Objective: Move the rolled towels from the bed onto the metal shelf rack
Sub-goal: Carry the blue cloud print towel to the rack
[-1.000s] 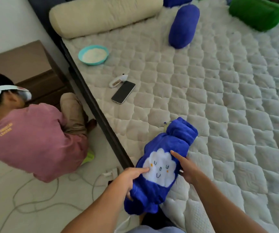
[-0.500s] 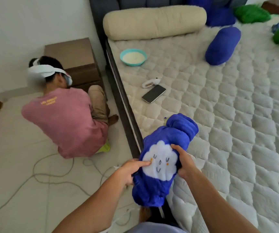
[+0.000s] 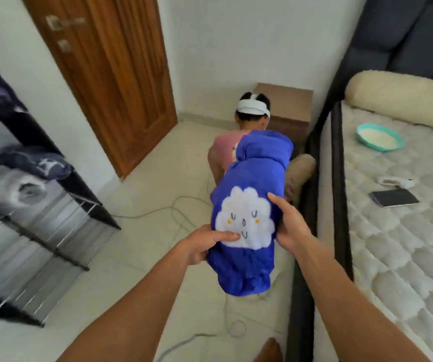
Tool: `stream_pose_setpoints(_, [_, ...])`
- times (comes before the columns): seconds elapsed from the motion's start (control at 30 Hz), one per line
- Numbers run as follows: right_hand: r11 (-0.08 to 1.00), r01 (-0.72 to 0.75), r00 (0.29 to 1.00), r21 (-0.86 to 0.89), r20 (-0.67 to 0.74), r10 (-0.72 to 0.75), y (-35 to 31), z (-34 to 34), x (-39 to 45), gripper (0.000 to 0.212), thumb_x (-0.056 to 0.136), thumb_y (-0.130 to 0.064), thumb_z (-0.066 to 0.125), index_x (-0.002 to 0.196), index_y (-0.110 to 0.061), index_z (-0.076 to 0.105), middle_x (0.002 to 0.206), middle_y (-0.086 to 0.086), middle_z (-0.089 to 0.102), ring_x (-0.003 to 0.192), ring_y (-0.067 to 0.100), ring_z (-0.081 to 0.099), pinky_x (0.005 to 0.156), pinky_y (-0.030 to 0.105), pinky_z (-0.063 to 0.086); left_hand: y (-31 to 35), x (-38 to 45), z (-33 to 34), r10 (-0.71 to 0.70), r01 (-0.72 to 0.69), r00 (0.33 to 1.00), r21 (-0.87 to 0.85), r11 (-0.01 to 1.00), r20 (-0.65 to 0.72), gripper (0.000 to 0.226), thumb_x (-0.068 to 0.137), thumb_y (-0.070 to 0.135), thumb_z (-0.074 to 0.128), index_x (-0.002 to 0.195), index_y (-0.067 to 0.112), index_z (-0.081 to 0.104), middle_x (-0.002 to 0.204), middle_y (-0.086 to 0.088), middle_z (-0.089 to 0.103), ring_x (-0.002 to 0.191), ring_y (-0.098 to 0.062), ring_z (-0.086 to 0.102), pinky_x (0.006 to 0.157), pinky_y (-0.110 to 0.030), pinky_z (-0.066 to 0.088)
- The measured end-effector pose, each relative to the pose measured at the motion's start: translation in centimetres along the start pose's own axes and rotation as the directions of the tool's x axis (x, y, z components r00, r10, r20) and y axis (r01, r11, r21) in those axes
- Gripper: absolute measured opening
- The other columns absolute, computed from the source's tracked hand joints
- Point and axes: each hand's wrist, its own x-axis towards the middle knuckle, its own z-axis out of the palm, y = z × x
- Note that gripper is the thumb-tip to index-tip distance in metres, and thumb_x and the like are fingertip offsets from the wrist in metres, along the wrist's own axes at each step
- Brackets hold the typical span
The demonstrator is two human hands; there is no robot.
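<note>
Towel: the rolled blue fleece towel with a white cloud face (image 3: 246, 205) is off the bed, in the air over the pale floor tiles; both my hands carry it
Left hand (image 3: 202, 244): fingers closed on its near left side
Right hand (image 3: 290, 227): fingers wrapped round its right side
Rack: the metal wire shelf rack (image 3: 35, 231) stands to my left, well apart; some blurred dark bundles sit on it
Left to do: I judge this one is mid-carry, not yet shelved; the quilted white mattress (image 3: 406, 231) shows no other rolled towels in view

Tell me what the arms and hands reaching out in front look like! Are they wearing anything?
Two bare arms reach forward from the bottom of the picture. The left hand and right hand wear no gloves, and no rings, watch or bracelets show. No sleeves cover the forearms. The fingers are long and slim, with short plain nails.
</note>
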Motion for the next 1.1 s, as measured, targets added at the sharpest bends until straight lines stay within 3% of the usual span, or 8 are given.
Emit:
stream_pose_setpoints(0.13, [0.950, 0.048, 0.967, -0.309, 0.254, 0.034, 5.6, 10.5, 0.7, 0.031, 0.084, -0.021, 0.071, 0.114, -0.023, 0.066, 0.116, 0.002, 0.072, 0.103, 0.020, 0.070, 0.087, 0.039, 0.055, -3.1, -6.1, -9.4, 0.040, -0.076, 0.971, -0.146, 0.986, -0.237, 0.027, 0.080, 0.016, 0.074, 0.104, 0.022, 0.064, 0.105, 0.001, 0.072, 0.094, -0.020, 0.067, 0.091, -0.044, 0.055])
stream_pose_setpoints(0.33, [0.832, 0.079, 0.822, -0.550, 0.508, 0.258, 13.7, 23.2, 0.9, 0.043, 0.087, -0.024, 0.068, 0.126, -0.034, 0.053, 0.116, -0.017, 0.068, 0.096, 0.002, 0.068, 0.066, 0.020, 0.055, -8.9, -13.3, -20.9, -0.034, -0.206, 0.852, -0.396, 0.895, -0.522, 0.030, 0.082, 0.019, 0.073, 0.111, 0.017, 0.066, 0.106, -0.005, 0.073, 0.097, -0.026, 0.068, 0.082, -0.043, 0.057])
stream_pose_setpoints(0.47, [0.762, 0.094, 0.722, -0.640, 0.571, 0.391, 19.0, 30.6, 2.4, 0.059, 0.082, -0.027, 0.072, 0.137, -0.026, 0.049, 0.130, -0.006, 0.063, 0.113, 0.016, 0.063, 0.084, 0.034, 0.055, -12.2, -16.3, -26.5, -0.108, -0.307, 0.764, -0.506, 0.806, -0.636, 0.043, 0.082, 0.015, 0.073, 0.123, 0.010, 0.061, 0.116, -0.011, 0.071, 0.105, -0.030, 0.067, 0.087, -0.042, 0.056])
stream_pose_setpoints(0.53, [0.739, 0.115, 0.675, -0.664, 0.598, 0.432, 21.4, 34.0, 3.2, 0.069, 0.073, -0.030, 0.076, 0.137, -0.026, 0.049, 0.133, -0.003, 0.062, 0.116, 0.020, 0.061, 0.097, 0.042, 0.052, -13.1, -17.2, -28.9, -0.150, -0.345, 0.728, -0.547, 0.763, -0.669, 0.043, 0.083, 0.015, 0.073, 0.124, 0.010, 0.060, 0.115, -0.010, 0.070, 0.104, -0.029, 0.066, 0.088, -0.043, 0.055])
stream_pose_setpoints(0.63, [0.712, 0.139, 0.600, -0.688, 0.631, 0.492, 24.8, 38.7, 5.2, 0.075, 0.068, -0.032, 0.077, 0.137, -0.028, 0.048, 0.132, -0.002, 0.062, 0.116, 0.021, 0.061, 0.101, 0.045, 0.050, -14.0, -17.8, -32.4, -0.200, -0.395, 0.677, -0.579, 0.713, -0.708, 0.043, 0.084, 0.013, 0.072, 0.124, 0.011, 0.059, 0.113, -0.010, 0.069, 0.103, -0.029, 0.065, 0.089, -0.045, 0.055])
stream_pose_setpoints(0.8, [0.660, 0.196, 0.517, -0.725, 0.648, 0.559, 28.4, 45.6, 8.5, 0.063, 0.081, -0.020, 0.072, 0.138, -0.025, 0.046, 0.131, -0.002, 0.060, 0.116, 0.022, 0.059, 0.101, 0.043, 0.049, -13.3, -17.8, -37.6, -0.266, -0.459, 0.603, -0.599, 0.656, -0.752, 0.024, 0.090, 0.008, 0.063, 0.113, 0.013, 0.058, 0.098, -0.005, 0.067, 0.087, -0.022, 0.064, 0.085, -0.041, 0.052])
stream_pose_setpoints(0.97, [0.622, 0.292, 0.488, -0.726, 0.673, 0.556, 30.3, 51.8, 10.8, 0.054, 0.085, -0.017, 0.069, 0.134, -0.026, 0.047, 0.129, -0.001, 0.059, 0.113, 0.021, 0.058, 0.099, 0.039, 0.049, -13.4, -16.8, -42.8, -0.343, -0.500, 0.550, -0.629, 0.595, -0.762, 0.039, 0.087, 0.010, 0.067, 0.125, 0.009, 0.058, 0.123, -0.014, 0.065, 0.111, -0.033, 0.061, 0.098, -0.050, 0.050])
stream_pose_setpoints(1.1, [0.598, 0.315, 0.494, -0.737, 0.665, 0.560, 31.9, 56.0, 12.7, 0.056, 0.085, -0.015, 0.068, 0.135, -0.024, 0.044, 0.129, 0.000, 0.056, 0.110, 0.019, 0.056, 0.096, 0.036, 0.048, -13.6, -15.4, -47.7, -0.373, -0.530, 0.507, -0.622, 0.576, -0.777, 0.044, 0.087, 0.009, 0.066, 0.130, 0.007, 0.055, 0.124, -0.016, 0.065, 0.113, -0.034, 0.061, 0.099, -0.051, 0.050])
